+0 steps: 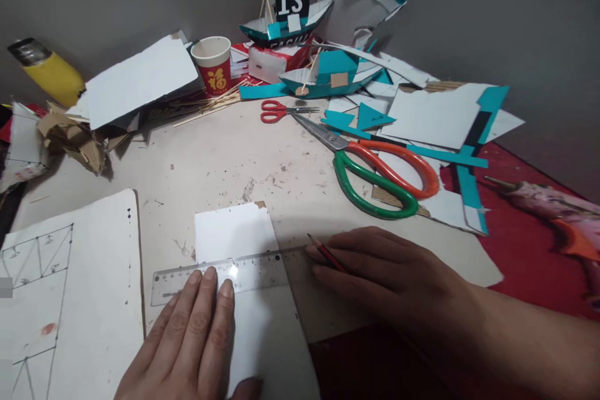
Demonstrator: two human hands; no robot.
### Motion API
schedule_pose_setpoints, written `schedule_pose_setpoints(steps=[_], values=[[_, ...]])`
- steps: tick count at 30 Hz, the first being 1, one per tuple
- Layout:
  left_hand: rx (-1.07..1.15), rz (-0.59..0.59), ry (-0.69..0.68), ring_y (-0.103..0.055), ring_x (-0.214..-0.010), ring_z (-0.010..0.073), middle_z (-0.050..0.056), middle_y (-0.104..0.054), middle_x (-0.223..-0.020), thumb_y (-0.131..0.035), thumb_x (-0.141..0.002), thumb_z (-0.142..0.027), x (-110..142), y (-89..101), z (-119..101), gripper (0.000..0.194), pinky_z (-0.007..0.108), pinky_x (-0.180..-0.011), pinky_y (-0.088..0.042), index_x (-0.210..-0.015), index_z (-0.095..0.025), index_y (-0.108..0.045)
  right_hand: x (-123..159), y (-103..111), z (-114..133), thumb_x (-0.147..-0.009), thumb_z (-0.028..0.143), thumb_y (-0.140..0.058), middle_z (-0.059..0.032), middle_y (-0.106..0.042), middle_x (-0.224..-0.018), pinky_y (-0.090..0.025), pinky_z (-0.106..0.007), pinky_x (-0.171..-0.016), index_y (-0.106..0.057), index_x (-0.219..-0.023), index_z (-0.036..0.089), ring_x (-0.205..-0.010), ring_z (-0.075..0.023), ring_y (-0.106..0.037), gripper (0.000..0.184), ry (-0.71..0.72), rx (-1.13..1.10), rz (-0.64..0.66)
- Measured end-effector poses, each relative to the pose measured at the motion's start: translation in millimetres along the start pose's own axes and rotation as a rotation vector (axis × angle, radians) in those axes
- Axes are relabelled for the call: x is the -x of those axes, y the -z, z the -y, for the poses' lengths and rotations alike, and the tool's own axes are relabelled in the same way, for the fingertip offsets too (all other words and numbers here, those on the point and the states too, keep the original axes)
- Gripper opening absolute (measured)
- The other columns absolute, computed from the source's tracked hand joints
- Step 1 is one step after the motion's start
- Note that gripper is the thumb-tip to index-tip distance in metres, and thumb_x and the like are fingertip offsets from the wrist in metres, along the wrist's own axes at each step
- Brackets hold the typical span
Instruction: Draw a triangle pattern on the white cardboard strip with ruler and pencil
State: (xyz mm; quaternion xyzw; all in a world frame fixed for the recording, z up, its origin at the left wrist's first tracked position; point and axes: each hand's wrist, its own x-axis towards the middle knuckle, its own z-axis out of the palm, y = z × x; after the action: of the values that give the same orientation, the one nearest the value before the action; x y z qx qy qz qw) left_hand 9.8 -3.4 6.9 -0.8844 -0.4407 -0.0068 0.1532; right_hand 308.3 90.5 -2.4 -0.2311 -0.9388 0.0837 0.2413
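My left hand (187, 331) lies flat with its fingers stretched out, pressing a clear plastic ruler (260, 269) onto a piece of white cardboard (269, 344). The ruler crosses the cardboard from side to side and sticks out past its left edge. In my right hand (389, 275) is a dark red pencil (330, 255), gripped with its tip pointing up and left. That hand rests at the ruler's right end, just beyond the cardboard's edge. Small pencil marks show on the cardboard near its right edge.
Large scissors (375, 169) and small red scissors (276, 111) lie ahead. Two cardboard boats (285, 31) stand at the back beside a paper cup (212, 69). A sheet with drawn lines (103, 275) is at left, a glue gun (548, 203) at right, among cardboard scraps (431, 115).
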Motion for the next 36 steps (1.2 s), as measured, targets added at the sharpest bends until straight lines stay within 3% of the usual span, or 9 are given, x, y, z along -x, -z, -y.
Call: schedule_pose_setpoints(steps=[6, 9, 12, 14, 17, 22, 27, 36], values=[[-0.037, -0.008, -0.059, -0.051, -0.131, 0.0328, 0.021, -0.055, -0.143, -0.051, -0.09, -0.052, -3, 2.2, 4, 0.069, 0.038, -0.099, -0.043, -0.139, -0.004, -0.05, 2, 3, -3, -0.097, 0.011, -0.044, -0.0112, -0.073, -0.114, -0.058, -0.039, -0.091, -0.06, -0.126, 0.02, -0.109, -0.023, -0.065, 0.034, -0.034, -0.013, 0.029], [-0.026, -0.022, -0.066, -0.052, -0.13, 0.0349, 0.023, -0.055, -0.142, -0.053, -0.089, -0.054, -4, 2.7, 4, 0.071, 0.039, -0.101, -0.042, -0.138, -0.003, -0.051, -5, 14, 0, -0.095, 0.01, -0.043, -0.0107, -0.072, -0.114, -0.061, -0.034, -0.083, -0.056, -0.132, 0.024, -0.105, -0.0229, -0.068, 0.041, -0.121, -0.077, 0.05], [0.026, -0.031, -0.058, -0.05, -0.132, 0.036, 0.024, -0.054, -0.143, -0.054, -0.089, -0.051, -2, 2.9, 2, 0.07, 0.04, -0.104, -0.039, -0.139, -0.002, -0.05, -26, 25, 9, -0.098, 0.016, -0.046, -0.006, -0.074, -0.106, -0.06, -0.023, -0.065, -0.053, -0.132, 0.03, -0.091, -0.018, -0.072, 0.037, -0.267, -0.273, 0.024], [0.071, -0.025, -0.014, -0.047, -0.135, 0.035, 0.023, -0.051, -0.145, -0.052, -0.091, -0.048, -1, 3.1, -1, 0.067, 0.04, -0.108, -0.037, -0.14, -0.003, -0.048, -48, 27, 16, -0.098, 0.022, -0.051, -0.0005, -0.076, -0.096, -0.058, -0.02, -0.06, -0.061, -0.121, 0.032, -0.081, -0.0147, -0.072, 0.026, -0.335, -0.478, 0.026], [0.1, -0.013, 0.058, -0.045, -0.137, 0.0324, 0.021, -0.049, -0.147, -0.044, -0.097, -0.047, -1, 3.2, -5, 0.062, 0.039, -0.109, -0.037, -0.142, -0.004, -0.046, -83, 16, 22, -0.097, 0.021, -0.052, -0.0016, -0.074, -0.086, -0.056, -0.019, -0.063, -0.069, -0.092, 0.021, -0.078, -0.0135, -0.07, 0.017, -0.336, -0.705, 0.04], [0.083, -0.015, 0.031, -0.052, -0.131, 0.0316, 0.021, -0.054, -0.144, -0.045, -0.094, -0.055, -1, 1.5, -4, 0.072, 0.036, -0.102, -0.046, -0.143, -0.002, -0.043, -116, -19, 22, -0.094, 0.02, -0.05, 0.0004, -0.062, -0.072, -0.049, -0.021, -0.062, -0.062, -0.081, 0.015, -0.066, -0.0099, -0.058, 0.018, -0.389, -0.894, 0.145], [0.096, -0.02, 0.046, -0.053, -0.13, 0.0335, 0.02, -0.054, -0.144, -0.049, -0.091, -0.054, 1, -0.6, -6, 0.072, 0.038, -0.099, -0.049, -0.143, -0.003, -0.043, -121, -40, 23, -0.093, 0.022, -0.051, 0.0025, -0.057, -0.068, -0.044, -0.02, -0.057, -0.058, -0.08, 0.016, -0.061, -0.0088, -0.053, 0.016, -0.462, -0.954, 0.095], [0.13, -0.019, 0.054, -0.051, -0.131, 0.0345, 0.021, -0.053, -0.144, -0.051, -0.091, -0.054, 0, -2.2, -6, 0.074, 0.039, -0.101, -0.047, -0.143, -0.003, -0.042, -123, -45, 22, -0.094, 0.022, -0.05, 0.0036, -0.056, -0.067, -0.044, -0.023, -0.062, -0.056, -0.079, 0.017, -0.063, -0.0092, -0.052, 0.017, -0.427, -0.907, 0.091]])
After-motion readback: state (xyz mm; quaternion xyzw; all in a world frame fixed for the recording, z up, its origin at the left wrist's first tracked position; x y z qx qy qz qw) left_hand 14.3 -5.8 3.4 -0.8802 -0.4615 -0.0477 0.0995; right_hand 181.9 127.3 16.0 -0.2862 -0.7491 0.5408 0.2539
